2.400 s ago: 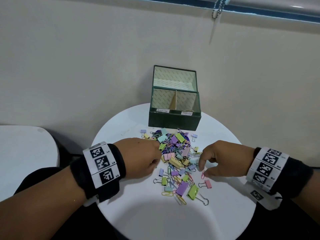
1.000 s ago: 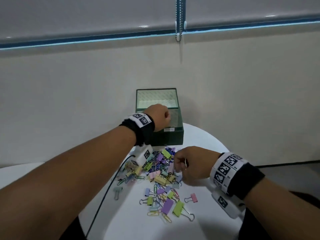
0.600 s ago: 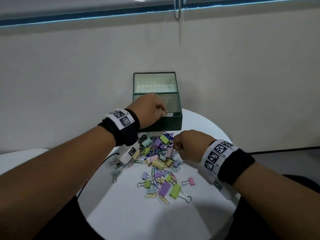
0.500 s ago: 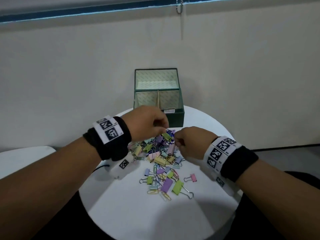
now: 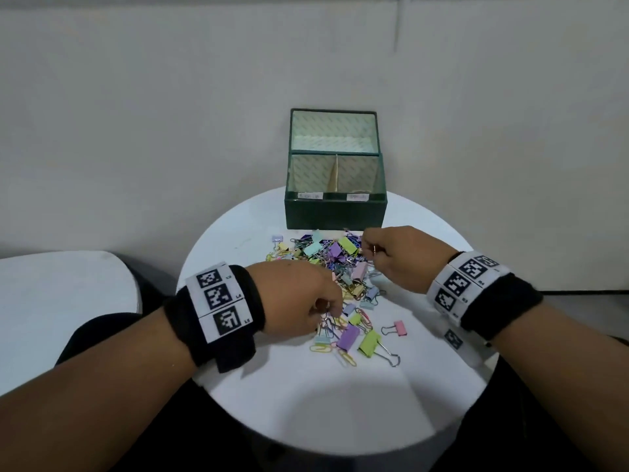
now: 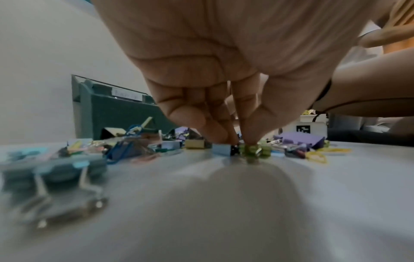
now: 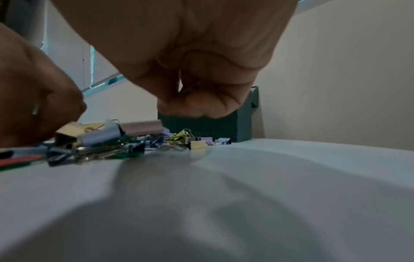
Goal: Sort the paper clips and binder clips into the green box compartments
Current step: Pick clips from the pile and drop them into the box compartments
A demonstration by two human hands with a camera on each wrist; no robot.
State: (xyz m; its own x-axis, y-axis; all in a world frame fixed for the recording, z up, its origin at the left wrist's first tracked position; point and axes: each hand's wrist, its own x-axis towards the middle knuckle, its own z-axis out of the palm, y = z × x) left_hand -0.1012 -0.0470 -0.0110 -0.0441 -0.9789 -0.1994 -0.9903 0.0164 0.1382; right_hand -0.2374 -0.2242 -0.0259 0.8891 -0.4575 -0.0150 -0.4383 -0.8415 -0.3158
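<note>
The green box (image 5: 335, 212) stands open at the back of the round white table (image 5: 306, 420), with two labelled front compartments. A heap of pastel binder clips and paper clips (image 5: 335, 257) lies in front of it. My left hand (image 5: 328, 311) is down on the near part of the heap. In the left wrist view its thumb and fingers (image 6: 248, 131) pinch a small green binder clip (image 6: 254, 150) on the tabletop. My right hand (image 5: 369, 250) hovers at the heap's far right with curled fingers. A small silvery clip part (image 5: 373, 248) shows between them.
A pink binder clip (image 5: 399, 327) lies apart at the right, and a large green one (image 5: 370, 342) at the near edge of the heap. A second white table (image 5: 51, 294) stands to the left. A wall rises right behind the box.
My left hand was over the box a second ago; it has come back and dropped onto the near part of the heap. The right hand has stayed curled by the heap.
</note>
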